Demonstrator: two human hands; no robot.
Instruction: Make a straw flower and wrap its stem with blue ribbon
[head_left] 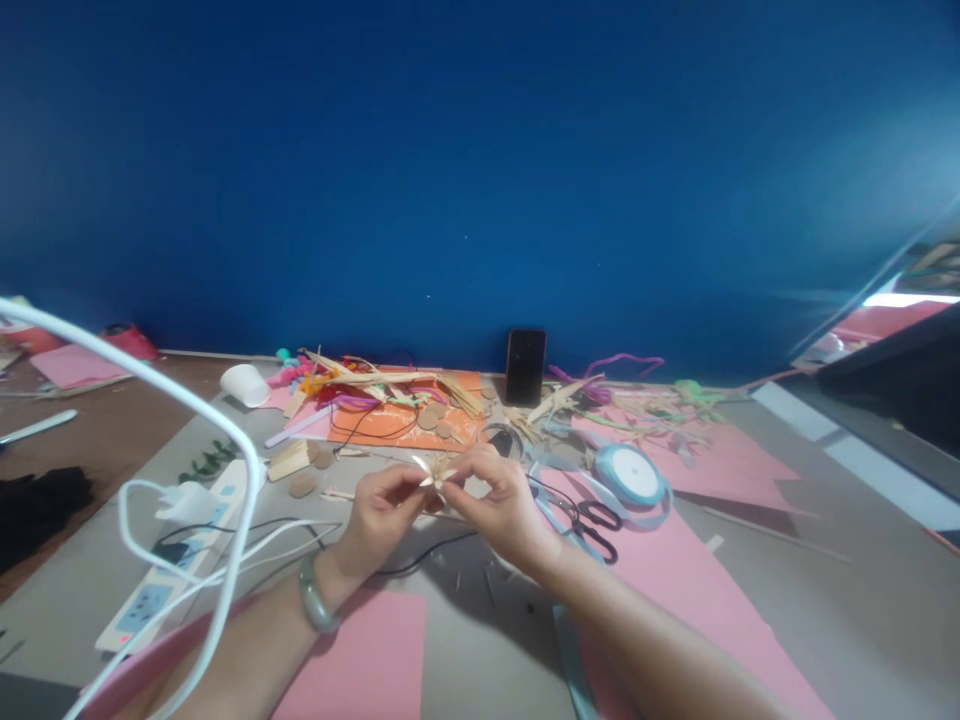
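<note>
1. White cable (244, 470): arcs across the left foreground, in front of the power strip (176, 560), whose indicator light is red.
2. Left hand (379, 515): thumb and fingers pinched on the left side of the pale flower (435, 475); a bracelet (318, 598) encircles the wrist.
3. Right hand (506, 505): thumb and fingers closed on the right side of the flower.
4. Flower: located between both sets of fingertips, above the table (480, 660), petals splayed.
5. Ribbon spool (630, 474): light blue with a white centre, positioned right of the right hand. Black-handled scissors (600, 530) lie just beside it.
6. Phone (525, 367): upright near the blue wall (465, 180).
7. White cup (245, 385): tipped on its side, left of the orange sheet (382, 425).
</note>
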